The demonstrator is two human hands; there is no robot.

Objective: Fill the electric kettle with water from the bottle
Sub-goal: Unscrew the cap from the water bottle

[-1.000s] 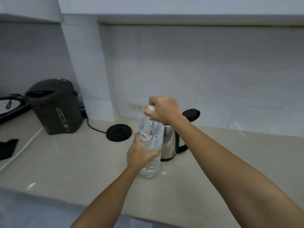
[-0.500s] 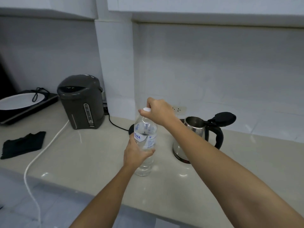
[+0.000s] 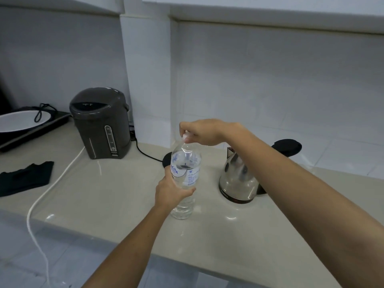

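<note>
One clear water bottle (image 3: pixel 185 179) upright on beige countertop (image 3: pixel 108 196), left hand (image 3: pixel 171 191) wrapped round its middle, right hand (image 3: pixel 204 132) pinching its cap. One steel electric kettle (image 3: pixel 236 181) just right, lid open. One grey thermo pot (image 3: pixel 99 123), one black cloth (image 3: pixel 25 178); white tiled wall (image 3: pixel 270 90).

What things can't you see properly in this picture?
Head view:
- White cap of the clear plastic water bottle: mostly covered by right hand.
- Shiny steel electric kettle: handle and opening behind right forearm.
- Round black kettle base: mostly behind the bottle.
- Bottle label: partly covered by left hand.
</note>
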